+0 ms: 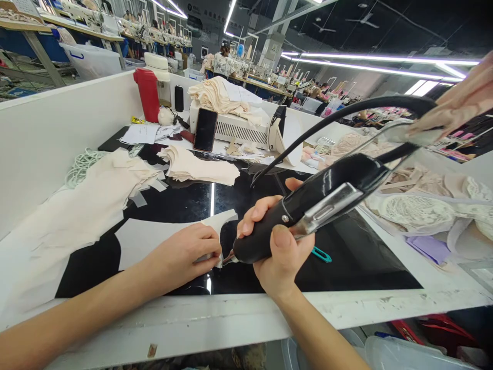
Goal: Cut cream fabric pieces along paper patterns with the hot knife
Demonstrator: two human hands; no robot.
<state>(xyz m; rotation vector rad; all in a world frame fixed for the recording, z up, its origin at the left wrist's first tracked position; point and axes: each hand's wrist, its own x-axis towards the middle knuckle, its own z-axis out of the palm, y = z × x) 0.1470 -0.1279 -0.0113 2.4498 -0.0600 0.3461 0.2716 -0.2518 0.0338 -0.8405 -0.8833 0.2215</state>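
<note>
The right hand (283, 257) wraps its fingers round a black cylindrical handheld tool (323, 192) with a metal lever. Its tip meets the left hand (194, 249), whose fingertips pinch a cream cloth piece (220, 220) on a glossy black board (365, 257). Beyond, I see stacked cream fabric (202, 167), then a dark upright phone (206, 128).

"Can any text be read?"
"Not with certainty. On the far wall (213, 32), a logo (195, 8) and a row of characters (222, 14) are displayed, but both are blurred."
"And the pillar (280, 28)?"
"A small triangular sign (275, 49) is borne there, too small to be made out."
"The tool (304, 203)?"
"Faint markings (327, 179) are carried on it; they cannot be deciphered."
</note>
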